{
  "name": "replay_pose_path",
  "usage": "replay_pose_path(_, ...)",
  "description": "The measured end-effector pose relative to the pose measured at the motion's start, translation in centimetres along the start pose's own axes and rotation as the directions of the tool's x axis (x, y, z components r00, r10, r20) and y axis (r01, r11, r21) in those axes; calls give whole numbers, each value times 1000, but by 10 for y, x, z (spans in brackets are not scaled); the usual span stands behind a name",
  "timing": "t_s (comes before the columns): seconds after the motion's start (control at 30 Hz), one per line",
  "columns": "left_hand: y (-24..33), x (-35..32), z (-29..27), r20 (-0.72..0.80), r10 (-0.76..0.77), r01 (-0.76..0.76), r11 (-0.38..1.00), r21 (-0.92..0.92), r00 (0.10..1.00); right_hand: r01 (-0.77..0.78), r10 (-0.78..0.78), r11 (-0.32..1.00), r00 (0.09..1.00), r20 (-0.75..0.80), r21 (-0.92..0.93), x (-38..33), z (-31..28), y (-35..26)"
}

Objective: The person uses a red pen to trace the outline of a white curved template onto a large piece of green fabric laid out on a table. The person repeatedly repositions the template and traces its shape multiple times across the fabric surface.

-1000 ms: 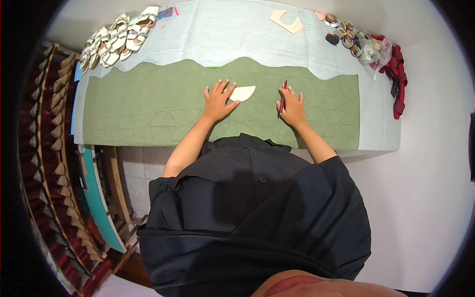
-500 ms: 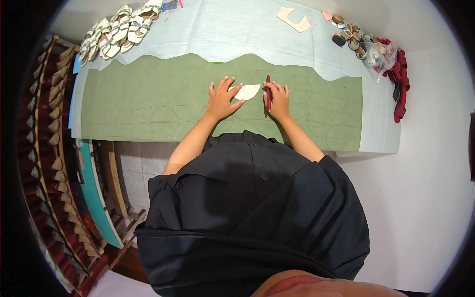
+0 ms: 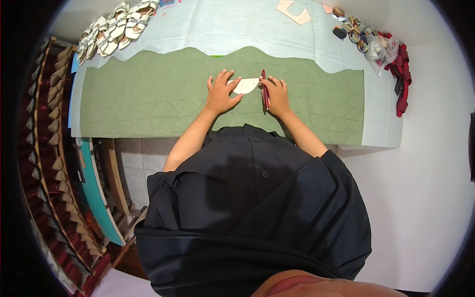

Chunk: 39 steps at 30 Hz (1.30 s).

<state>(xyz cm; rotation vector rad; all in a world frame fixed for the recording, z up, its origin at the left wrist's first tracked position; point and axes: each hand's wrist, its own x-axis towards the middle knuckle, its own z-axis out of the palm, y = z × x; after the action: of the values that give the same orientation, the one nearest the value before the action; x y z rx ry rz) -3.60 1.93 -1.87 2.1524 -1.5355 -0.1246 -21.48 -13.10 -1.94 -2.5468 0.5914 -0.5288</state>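
A green sheet of material (image 3: 128,84), with a wavy far edge, covers the near part of the table and bears several thin drawn outlines. On it lies a cream, roughly half-round template (image 3: 247,86). My left hand (image 3: 222,95) rests on the template's left side with its fingers spread, hiding that end. Between the fingers of my right hand (image 3: 277,96) is a dark red pen (image 3: 265,89), held nearly upright in the view, beside the template's right corner. Whether the pen's tip touches the sheet I cannot tell.
White sandals (image 3: 118,27) stand at the far left of the table (image 3: 227,24). A cream cut-out piece (image 3: 293,12) lies at the back. Several small rolls (image 3: 354,34), a clear plastic bag (image 3: 380,49) and dark red strips (image 3: 404,79) sit far right, near a white wall.
My right hand and the pen have shifted slightly left, closer to the template's right corner. The whole view has moved a little; my left hand keeps its place on the template.
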Motion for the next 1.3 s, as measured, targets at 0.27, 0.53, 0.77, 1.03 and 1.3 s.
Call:
replay_pose_path(0.27, -3, -2, 2, -15, 6, -6, 1000, -3, 1000, -2, 2, 1000, 1000, 3, 16, 0, 3, 5)
replay_pose_path(0.53, -2, 0, 1, 3, 8, -8, 1000, -3, 1000, -3, 5, 998, 999, -41, 56, -1, 0, 3)
replay_pose_path(0.77, -1, -1, 1, 7, 9, -9, 1000, 16, 1000, 19, -19, 1000, 999, -42, 9, 0, 4, 8)
replay_pose_path(1.03, 0, -1, 1, -19, 13, -13, 1000, -19, 1000, 11, -11, 1000, 999, -35, 9, -1, 1, 3)
replay_pose_path(1.3, -2, -3, 1, -11, 23, -23, 1000, -20, 1000, 30, -28, 999, 999, -40, 34, -1, -1, 2)
